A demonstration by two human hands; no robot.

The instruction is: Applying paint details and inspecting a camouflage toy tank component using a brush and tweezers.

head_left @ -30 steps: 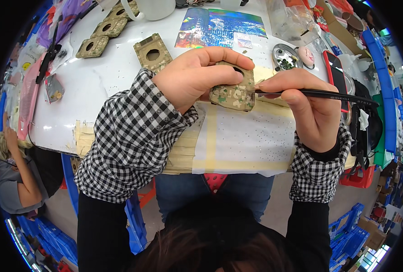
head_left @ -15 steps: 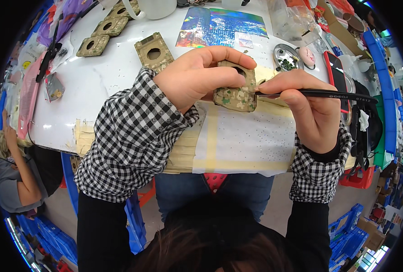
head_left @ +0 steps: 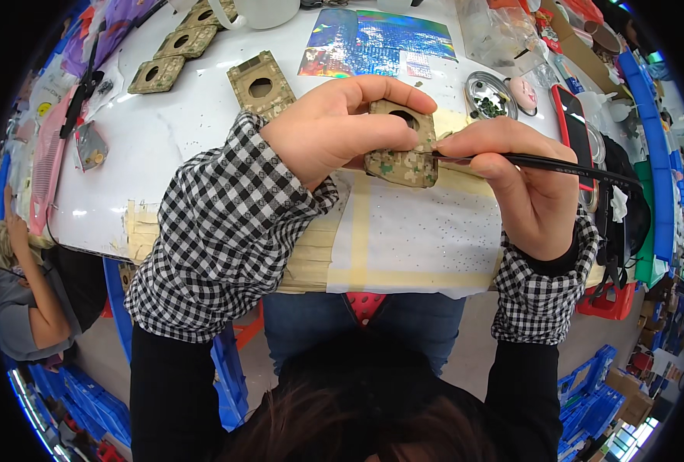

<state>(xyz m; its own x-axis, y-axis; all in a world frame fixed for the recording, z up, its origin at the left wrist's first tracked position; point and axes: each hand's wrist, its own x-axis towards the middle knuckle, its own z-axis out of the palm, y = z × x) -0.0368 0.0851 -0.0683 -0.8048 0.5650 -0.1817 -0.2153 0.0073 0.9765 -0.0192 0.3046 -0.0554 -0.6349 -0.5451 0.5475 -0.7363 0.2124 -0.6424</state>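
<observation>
My left hand (head_left: 334, 132) is closed around a flat camouflage-patterned piece (head_left: 404, 171) with a round hole, its thumb lying across the piece near the hole. Pinched in my right hand (head_left: 528, 181) is a slim black pair of tweezers (head_left: 565, 165), whose tip meets the right edge of the camouflage piece. Whether the tip grips anything is too small to see. Below both hands lies a white sheet (head_left: 423, 246) dotted with tiny specks and taped along its borders. Beyond my left hand rests a similar camouflage piece (head_left: 280, 94), partly hidden by the hand.
Several more camouflage pieces (head_left: 171, 73) line the far left. A round metal dish (head_left: 469, 91) holds small dark green bits beside a pink egg-shaped thing (head_left: 522, 94) and a red-edged phone (head_left: 569, 112). Shiny holographic sheets (head_left: 423, 37) lie farther back. Another person (head_left: 30, 300) is at the left.
The rear end of the tweezers has dipped slightly, toward me. The held camouflage piece has barely shifted, and both hands keep their grip.
</observation>
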